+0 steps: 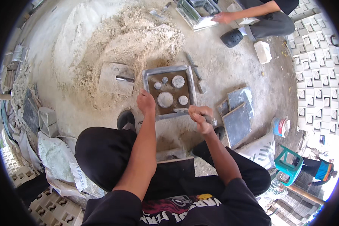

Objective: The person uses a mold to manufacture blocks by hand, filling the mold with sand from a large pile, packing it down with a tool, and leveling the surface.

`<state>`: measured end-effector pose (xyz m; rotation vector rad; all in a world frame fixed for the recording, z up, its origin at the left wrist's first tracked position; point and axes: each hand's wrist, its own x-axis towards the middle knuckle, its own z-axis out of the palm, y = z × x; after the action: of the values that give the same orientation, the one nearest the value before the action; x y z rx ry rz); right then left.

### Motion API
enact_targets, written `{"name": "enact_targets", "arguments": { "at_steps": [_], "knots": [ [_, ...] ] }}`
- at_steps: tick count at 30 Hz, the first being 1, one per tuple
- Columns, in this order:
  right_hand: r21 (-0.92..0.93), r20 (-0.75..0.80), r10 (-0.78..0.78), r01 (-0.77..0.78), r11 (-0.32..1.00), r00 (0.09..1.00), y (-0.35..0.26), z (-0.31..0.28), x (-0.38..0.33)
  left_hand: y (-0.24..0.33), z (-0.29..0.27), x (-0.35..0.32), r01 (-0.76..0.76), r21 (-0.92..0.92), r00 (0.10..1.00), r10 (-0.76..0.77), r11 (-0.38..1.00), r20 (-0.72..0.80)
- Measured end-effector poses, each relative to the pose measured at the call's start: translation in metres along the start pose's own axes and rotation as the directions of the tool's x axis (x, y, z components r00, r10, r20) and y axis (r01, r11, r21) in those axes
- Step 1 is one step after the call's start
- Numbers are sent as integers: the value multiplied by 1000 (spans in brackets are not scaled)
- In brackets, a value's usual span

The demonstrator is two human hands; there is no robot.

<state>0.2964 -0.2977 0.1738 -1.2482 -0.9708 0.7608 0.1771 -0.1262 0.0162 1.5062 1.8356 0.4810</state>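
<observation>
Between my feet lies a square grey mould frame (170,70), filled with damp brown material. Several round grey discs of different sizes, among them a large disc (165,100), sit inside it. My left hand (145,102) is closed at the frame's left wall; its fingertips are partly hidden. In my right hand (202,117), the fingers wrap round the handle of a small trowel (181,110). Its blade points left over the frame's near right edge, and the handle's end sticks out to the right of the hand.
Left of the frame, a flat board with a metal handle (124,78) lies by a heap of sandy powder (139,41). A hammer-like tool (202,86) rests at right, near dark slabs (237,124). Another person's hand (223,17) touches a second mould (199,22). Pale blocks (320,71) are stacked far right.
</observation>
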Motion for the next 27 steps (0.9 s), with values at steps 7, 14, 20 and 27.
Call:
{"name": "enact_targets", "arguments": {
  "at_steps": [7,14,20,27],
  "knots": [
    [-47,-31,1,-2,999,1000,6,21,8,3,1,4,-1,-15,1000,1,1000,10],
    [-34,-42,25,-26,999,999,-11,32,15,5,-1,1,29,-38,999,-28,999,17],
    [-188,23,100,-94,978,995,-4,23,17,9,-2,0,-29,-74,1000,29,997,-4],
    [-88,-310,-1,-27,996,951,7,18,12,5,-1,0,-13,-68,999,15,998,35]
  ]
}}
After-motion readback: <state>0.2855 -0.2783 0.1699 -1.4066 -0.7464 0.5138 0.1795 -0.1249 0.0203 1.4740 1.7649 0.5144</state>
